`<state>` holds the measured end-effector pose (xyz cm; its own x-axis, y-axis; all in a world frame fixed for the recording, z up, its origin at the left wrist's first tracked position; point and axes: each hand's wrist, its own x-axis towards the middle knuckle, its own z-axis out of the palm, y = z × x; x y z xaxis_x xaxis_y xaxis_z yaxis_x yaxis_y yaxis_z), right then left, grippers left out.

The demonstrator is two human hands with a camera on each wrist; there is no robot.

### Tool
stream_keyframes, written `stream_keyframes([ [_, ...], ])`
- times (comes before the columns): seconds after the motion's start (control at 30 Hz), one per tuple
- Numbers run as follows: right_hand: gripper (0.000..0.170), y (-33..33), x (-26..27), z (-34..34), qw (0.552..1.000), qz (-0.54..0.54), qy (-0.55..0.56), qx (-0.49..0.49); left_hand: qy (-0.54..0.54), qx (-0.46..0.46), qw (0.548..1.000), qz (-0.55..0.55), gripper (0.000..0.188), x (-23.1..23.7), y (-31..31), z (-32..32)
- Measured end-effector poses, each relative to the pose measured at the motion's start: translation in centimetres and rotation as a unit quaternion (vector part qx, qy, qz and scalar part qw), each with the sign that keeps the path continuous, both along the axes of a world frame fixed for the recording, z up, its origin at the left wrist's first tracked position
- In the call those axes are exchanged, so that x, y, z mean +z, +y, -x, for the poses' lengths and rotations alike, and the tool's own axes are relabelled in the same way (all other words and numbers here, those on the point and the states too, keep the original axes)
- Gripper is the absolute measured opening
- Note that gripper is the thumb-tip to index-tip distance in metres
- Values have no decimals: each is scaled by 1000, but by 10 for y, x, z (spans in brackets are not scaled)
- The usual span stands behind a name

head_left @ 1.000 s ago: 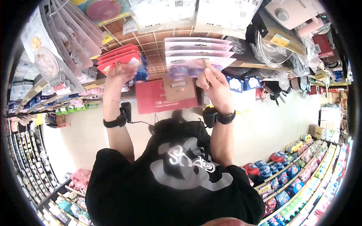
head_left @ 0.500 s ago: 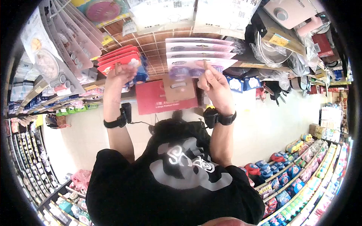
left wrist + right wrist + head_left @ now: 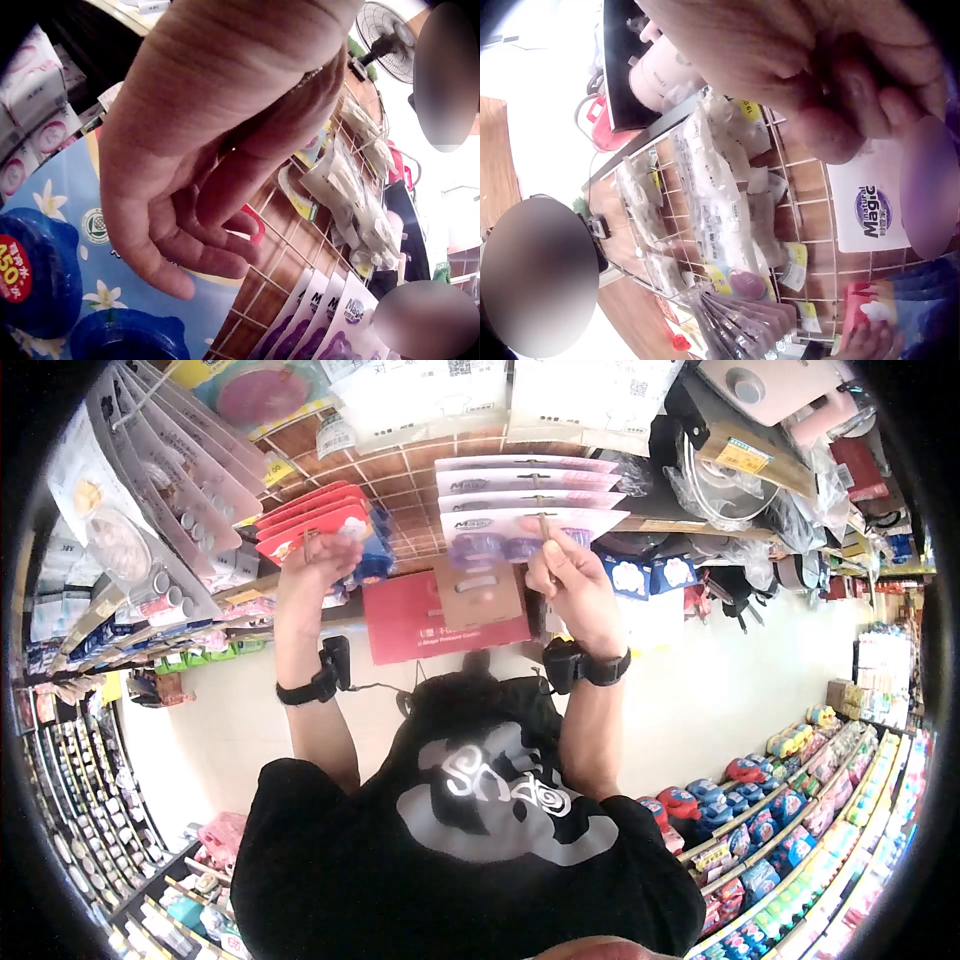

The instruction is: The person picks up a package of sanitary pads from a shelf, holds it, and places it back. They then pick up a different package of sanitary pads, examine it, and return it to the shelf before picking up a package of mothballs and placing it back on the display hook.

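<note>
My left hand (image 3: 322, 560) is at the front of several hanging red-and-blue carded packs (image 3: 318, 525). Its fingers (image 3: 225, 259) curl loosely before the blue card (image 3: 56, 172), which carries blue cleaner blocks (image 3: 37, 270). A display hook's end meets this hand; whether the hand grips it cannot be told. My right hand (image 3: 575, 585) has thumb and forefinger together at the tip of another display hook (image 3: 543, 528), which carries several white "Magic" cards (image 3: 480, 523) with purple pieces. In the right wrist view the curled fingers (image 3: 832, 139) hang close over a "Magic" card (image 3: 855, 217).
Both packs hang on a wire grid (image 3: 405, 470). A red box (image 3: 400, 625) stands below, a brown card (image 3: 480, 595) overlapping it. Clear-fronted cards (image 3: 125, 540) hang left. At right are a wrapped pan (image 3: 720, 490) and a pink appliance (image 3: 770, 395). White packets (image 3: 415, 405) hang above.
Both hands stay in the same places on the display. The head view has shifted very slightly; nothing has been taken or let go.
</note>
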<state>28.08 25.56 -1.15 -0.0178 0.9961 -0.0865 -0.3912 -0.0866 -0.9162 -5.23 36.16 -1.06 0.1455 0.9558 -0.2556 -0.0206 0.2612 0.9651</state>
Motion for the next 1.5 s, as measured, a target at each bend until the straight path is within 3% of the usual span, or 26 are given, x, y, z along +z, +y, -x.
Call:
stream_keyframes([
  [0.57, 41, 2, 2, 3, 998, -13, 58, 13, 31, 1, 1000, -3, 26, 6, -2, -4],
  [0.67, 42, 2, 1, 1, 1000, -8, 18, 18, 37, 0, 999, -6, 27, 6, -2, -4],
  [1.07, 44, 2, -5, 0, 999, -23, 34, 26, 16, 16, 1000, 4, 27, 7, -3, -6],
  [1.5, 42, 4, -8, 2, 995, -15, 97, 28, 18, 25, 999, 10, 29, 8, -3, -7],
])
